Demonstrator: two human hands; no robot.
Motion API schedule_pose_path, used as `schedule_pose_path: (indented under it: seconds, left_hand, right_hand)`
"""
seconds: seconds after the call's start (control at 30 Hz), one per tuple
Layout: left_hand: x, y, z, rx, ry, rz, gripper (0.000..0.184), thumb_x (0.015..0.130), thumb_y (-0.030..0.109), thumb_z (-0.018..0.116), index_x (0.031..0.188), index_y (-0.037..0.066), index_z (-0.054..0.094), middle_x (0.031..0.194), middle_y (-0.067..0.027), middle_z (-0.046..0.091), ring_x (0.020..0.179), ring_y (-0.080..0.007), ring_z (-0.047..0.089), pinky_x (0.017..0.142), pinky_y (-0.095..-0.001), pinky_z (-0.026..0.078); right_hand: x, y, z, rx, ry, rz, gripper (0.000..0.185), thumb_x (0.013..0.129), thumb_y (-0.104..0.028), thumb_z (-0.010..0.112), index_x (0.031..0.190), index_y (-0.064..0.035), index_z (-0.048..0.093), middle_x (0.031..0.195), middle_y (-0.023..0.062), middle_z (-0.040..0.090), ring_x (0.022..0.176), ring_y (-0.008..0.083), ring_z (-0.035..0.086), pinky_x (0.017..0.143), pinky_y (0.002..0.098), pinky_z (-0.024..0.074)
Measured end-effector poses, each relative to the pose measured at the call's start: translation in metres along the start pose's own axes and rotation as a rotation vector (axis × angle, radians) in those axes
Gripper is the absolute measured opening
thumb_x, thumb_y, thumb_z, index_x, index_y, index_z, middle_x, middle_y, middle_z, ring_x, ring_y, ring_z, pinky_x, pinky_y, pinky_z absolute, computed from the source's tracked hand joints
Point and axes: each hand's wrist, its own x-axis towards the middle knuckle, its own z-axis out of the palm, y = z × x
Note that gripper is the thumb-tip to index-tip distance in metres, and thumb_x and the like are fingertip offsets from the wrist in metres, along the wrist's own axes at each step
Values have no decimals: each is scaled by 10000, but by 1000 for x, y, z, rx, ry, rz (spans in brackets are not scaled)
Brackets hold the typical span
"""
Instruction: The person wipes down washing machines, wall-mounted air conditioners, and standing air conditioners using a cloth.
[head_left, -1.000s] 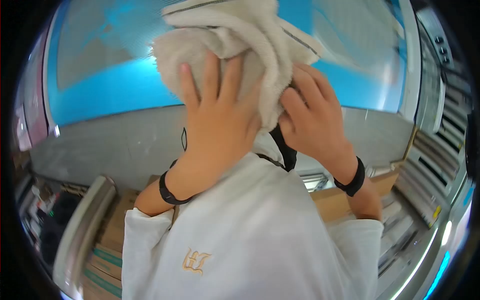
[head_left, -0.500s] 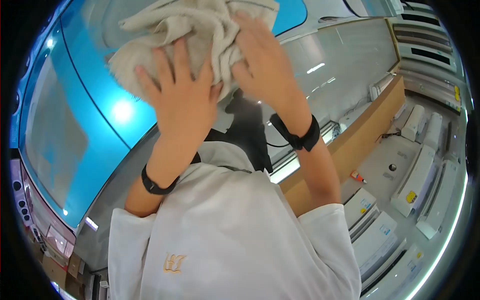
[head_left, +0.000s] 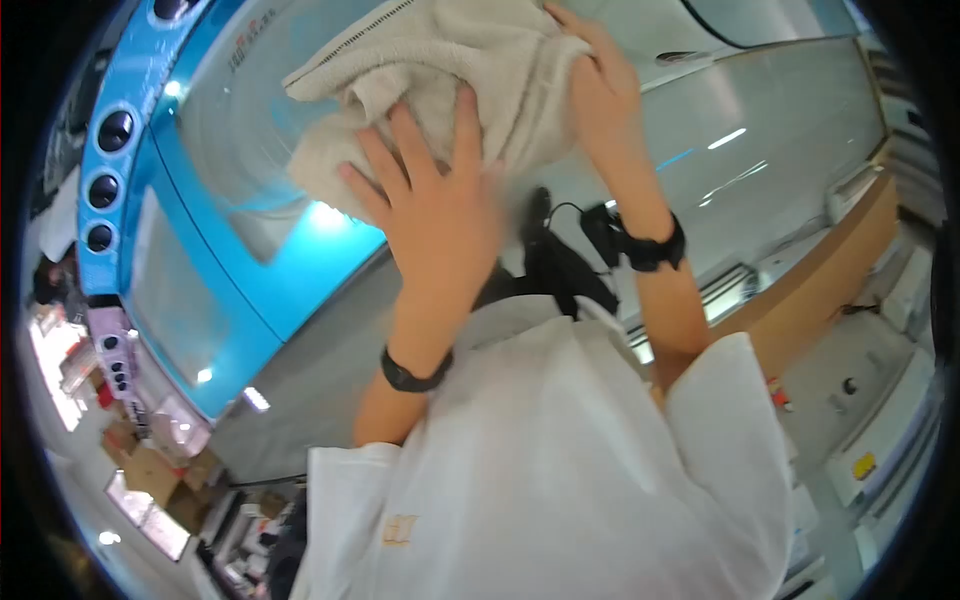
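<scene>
A beige towel [head_left: 450, 50] lies bunched on the glossy blue surface [head_left: 290, 285] at the top of the view. My left hand [head_left: 435, 210] presses flat on the towel with its fingers spread. At the towel's right edge, my right hand [head_left: 608, 95] has its fingers bent over the cloth, gripping it. Part of that hand's fingertips is hidden by the towel. Each wrist wears a black band.
Blue panel with round black knobs [head_left: 103, 190] stands at the left. Cardboard boxes [head_left: 150, 470] are at the lower left. A long brown board [head_left: 830, 260] and white units [head_left: 880, 430] lie at the right. Grey floor [head_left: 300, 400] shows below the blue surface.
The view has turned and shifted, bringing more of the knobbed panel into sight. Both hands are still on the towel, and my right hand now sits farther from my left along its right edge.
</scene>
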Motion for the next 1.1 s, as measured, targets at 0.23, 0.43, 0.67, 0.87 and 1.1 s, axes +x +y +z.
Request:
schedule_pose_path:
  seconds: [0.23, 0.43, 0.67, 0.87, 1.1]
  left_hand:
    - [0, 13, -6, -50, -76, 42, 752, 918, 466, 665, 1588, 210, 440, 1579, -323, 338, 1400, -579, 330, 1105, -740, 254]
    - [50, 46, 9, -9, -56, 115, 879, 870, 573, 697, 1576, 121, 435, 1554, -365, 332, 1349, -597, 353, 1078, -751, 268]
    - [69, 62, 10, -11, -130, 48, 898, 895, 659, 618, 1586, 118, 425, 1541, -375, 347, 1375, -590, 351, 1090, -742, 253]
    - [86, 81, 14, -52, -88, -121, 888, 915, 695, 551, 1605, 156, 405, 1611, -332, 303, 1458, -583, 287, 1114, -737, 230]
    - [109, 75, 43, 94, 81, -43, 765, 938, 567, 593, 1575, 162, 463, 1619, -280, 349, 1470, -537, 326, 1138, -696, 254]
  right_hand:
    - [-37, 17, 0, 663, 143, 387, 324, 989, -102, 416, 1230, -41, 624, 1196, 42, 695, 948, 106, 590, 832, 273, 490]
    - [39, 34, 3, 973, -174, 427, 413, 1003, -91, 459, 1391, 41, 506, 1489, 189, 527, 1273, 292, 576, 1076, 388, 460]
    - [11, 52, -27, 423, -294, 528, 429, 973, -118, 446, 1357, -45, 622, 1076, 92, 667, 929, 154, 600, 828, 287, 491]
    - [64, 92, 8, 509, -377, 505, 392, 998, -177, 460, 1300, 19, 615, 1138, 136, 676, 977, 187, 601, 894, 306, 485]
    - [63, 63, -14, 566, -441, 603, 380, 1009, -189, 471, 1282, 51, 582, 1192, 151, 652, 1061, 210, 613, 935, 328, 487]
